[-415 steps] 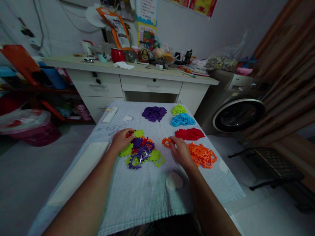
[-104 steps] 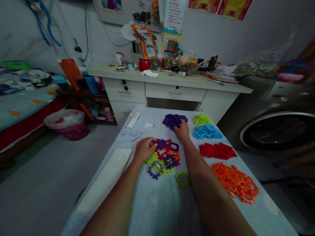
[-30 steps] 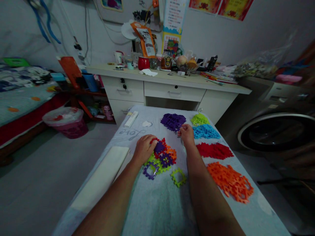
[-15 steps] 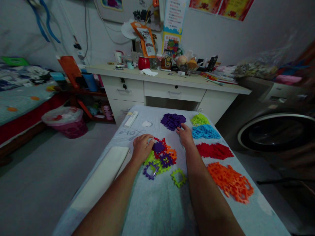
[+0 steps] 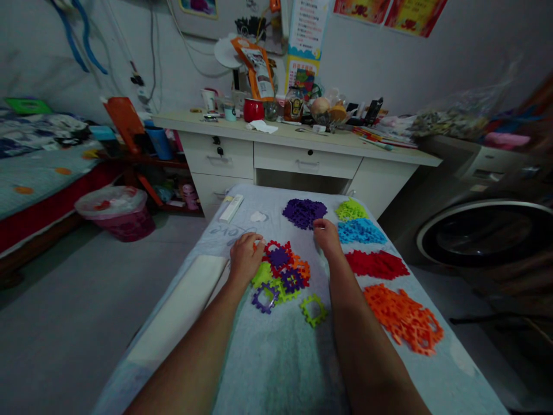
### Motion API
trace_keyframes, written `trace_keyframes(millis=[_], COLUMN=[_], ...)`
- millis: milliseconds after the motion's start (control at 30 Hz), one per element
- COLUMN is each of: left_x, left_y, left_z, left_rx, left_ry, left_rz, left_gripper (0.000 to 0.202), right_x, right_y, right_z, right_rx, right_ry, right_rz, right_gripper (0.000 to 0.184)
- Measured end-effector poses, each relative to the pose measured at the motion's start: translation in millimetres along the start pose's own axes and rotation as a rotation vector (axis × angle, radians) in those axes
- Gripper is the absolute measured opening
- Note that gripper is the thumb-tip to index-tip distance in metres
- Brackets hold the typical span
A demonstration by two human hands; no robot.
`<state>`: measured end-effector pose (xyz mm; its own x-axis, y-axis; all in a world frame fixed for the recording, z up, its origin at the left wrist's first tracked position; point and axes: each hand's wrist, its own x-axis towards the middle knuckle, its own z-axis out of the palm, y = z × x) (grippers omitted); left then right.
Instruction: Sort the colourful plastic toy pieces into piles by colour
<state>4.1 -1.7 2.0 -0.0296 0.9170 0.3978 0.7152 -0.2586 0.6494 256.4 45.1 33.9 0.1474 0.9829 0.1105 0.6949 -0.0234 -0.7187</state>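
Note:
My left hand (image 5: pixel 244 257) lies at the left edge of a mixed pile of toothed plastic tiles (image 5: pixel 283 271). Its bent fingers pinch the corner of a red frame tile (image 5: pixel 276 249). My right hand (image 5: pixel 327 237) rests on the grey cloth (image 5: pixel 276 357) just below the purple pile (image 5: pixel 303 212), fingers loosely spread, nothing in them. Sorted piles run down the right side: yellow-green (image 5: pixel 351 210), blue (image 5: pixel 360 231), red (image 5: pixel 375 264) and orange (image 5: pixel 404 320). A green frame tile (image 5: pixel 314 309) and a purple one (image 5: pixel 263 298) lie loose near my forearms.
A white slab (image 5: pixel 177 314) lies along the cloth's left edge and a white box (image 5: pixel 231 208) at its far left corner. Beyond stands a cluttered desk (image 5: pixel 298 153). A washing machine (image 5: pixel 484 225) is to the right, and a pink bin (image 5: pixel 116 212) and a bed (image 5: pixel 38 167) to the left.
My right hand reached to the purple pile and has drawn back a little. My left hand slid left off the mixed pile, uncovering the red frame tile.

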Motion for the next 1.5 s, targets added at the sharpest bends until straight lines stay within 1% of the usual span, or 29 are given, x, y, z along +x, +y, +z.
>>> trace_keyframes(millis=[33,67,100,200,267,367,467,533,600,667,733,800,833,867,900,967,1067,1133,1200,1267,1400,1500], left_x=[1,2,2,3,2,2,2,3,4,5,5,5,5,4,4,3,2,2,1,1,-1,-3], left_y=[-1,-1,-1,0,2,2,1,0,-1,-3,-6,-8,-10,-10,-11,-11,-6,-2,2,4,6,9], left_z=[0.2,0.1,-0.2,-2.0,-3.3,-3.8,-2.7,-1.9,-1.7,-2.0,-2.6,-2.9,-2.9,-2.9,-2.9,-3.2,-5.9,-9.2,-12.9,-15.8,-19.7,-23.5], left_rx=[-0.020,-0.040,-0.057,-0.106,-0.134,-0.162,-0.187,-0.197,-0.193,-0.160,-0.102,-0.032,0.000,0.031,0.062,0.117,0.182,0.219,0.266,0.318,0.411,0.465], left_ry=[0.000,-0.001,-0.004,-0.018,-0.024,-0.032,-0.049,-0.054,-0.046,-0.035,-0.030,-0.034,-0.040,-0.053,-0.072,-0.120,-0.165,-0.169,-0.156,-0.131,-0.106,-0.101], left_rz=[0.011,0.019,0.023,0.021,0.013,-0.007,-0.014,-0.005,-0.003,-0.012,-0.021,-0.018,-0.011,-0.002,0.008,0.034,0.059,0.058,0.048,0.041,0.036,0.020], left_gripper=[0.026,0.027,0.028,0.028,0.029,0.031,0.032,0.032,0.031,0.030,0.030,0.031,0.031,0.031,0.029,0.027,0.026,0.027,0.027,0.028,0.030,0.031], right_x=[-1,-3,-5,-12,-17,-24,-29,-31,-30,-29,-26,-24,-22,-20,-18,-13,-3,2,7,11,18,21], right_y=[-5,-9,-14,-28,-36,-47,-56,-60,-60,-56,-51,-44,-40,-37,-33,-28,-21,-16,-12,-7,0,4], right_z=[-1,-2,-3,0,4,10,14,15,15,15,15,15,15,15,15,17,21,23,26,28,30,30], right_rx=[0.007,0.015,0.016,-0.070,-0.153,-0.247,-0.327,-0.345,-0.305,-0.208,-0.043,0.178,0.298,0.414,0.517,0.684,0.842,0.917,0.985,1.053,1.170,1.219], right_ry=[-0.004,-0.034,-0.096,-0.364,-0.461,-0.526,-0.603,-0.617,-0.582,-0.545,-0.551,-0.577,-0.565,-0.526,-0.458,-0.259,0.044,0.174,0.238,0.262,0.288,0.277], right_rz=[0.000,-0.013,-0.046,-0.201,-0.277,-0.340,-0.352,-0.349,-0.355,-0.353,-0.304,-0.212,-0.162,-0.116,-0.071,0.027,0.191,0.285,0.346,0.371,0.355,0.322], right_gripper=[0.032,0.028,0.024,0.018,0.024,0.039,0.049,0.050,0.044,0.033,0.020,0.011,0.010,0.011,0.015,0.022,0.029,0.029,0.027,0.026,0.026,0.028])
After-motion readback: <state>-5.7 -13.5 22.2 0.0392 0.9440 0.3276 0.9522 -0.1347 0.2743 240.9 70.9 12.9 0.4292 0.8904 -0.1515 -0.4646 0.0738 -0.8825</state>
